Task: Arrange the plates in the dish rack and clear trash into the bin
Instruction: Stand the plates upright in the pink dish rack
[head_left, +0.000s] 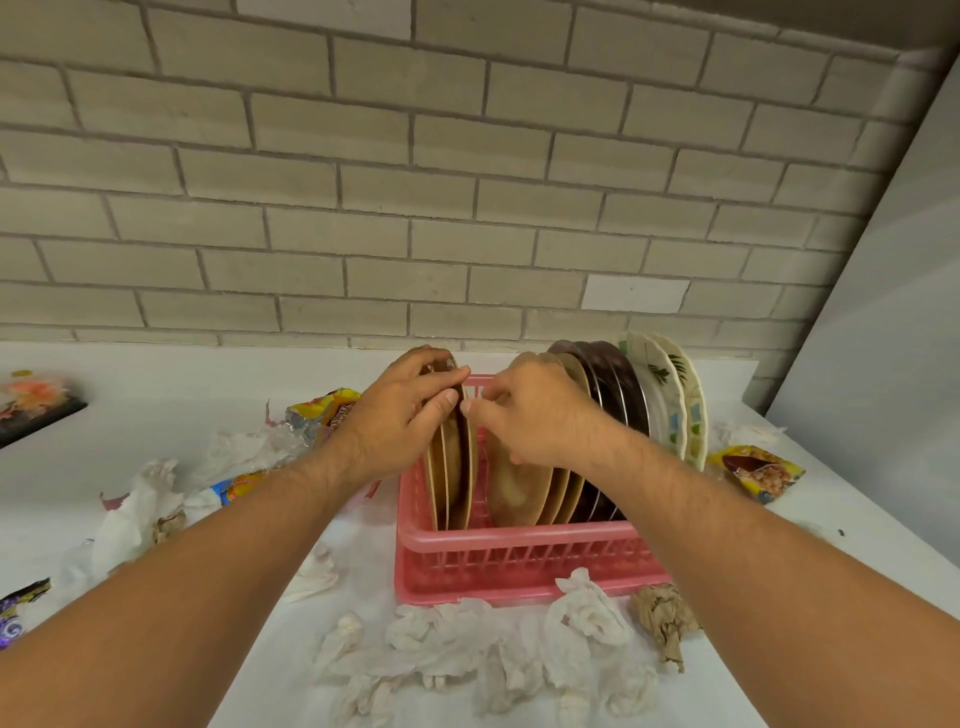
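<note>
A pink dish rack (511, 553) stands on the white counter and holds plates on edge. My left hand (402, 415) grips the top of a small group of tan plates (457, 467) at the rack's left side. My right hand (530, 415) rests curled on the rim of another tan plate (519, 493). Behind it stand dark brown plates (618, 395) and white floral plates (670, 400). Crumpled white tissues (467, 654) lie in front of the rack, with a brown paper wad (665, 618) at the right.
Snack wrappers lie around: a yellow one (324, 410) behind my left hand, a blue-orange one (241, 486), a yellow one (758, 470) at right, a purple one (21, 608) at far left. More tissues (140, 512) sit left. A dark tray (31, 410) lies far left. A brick wall stands behind.
</note>
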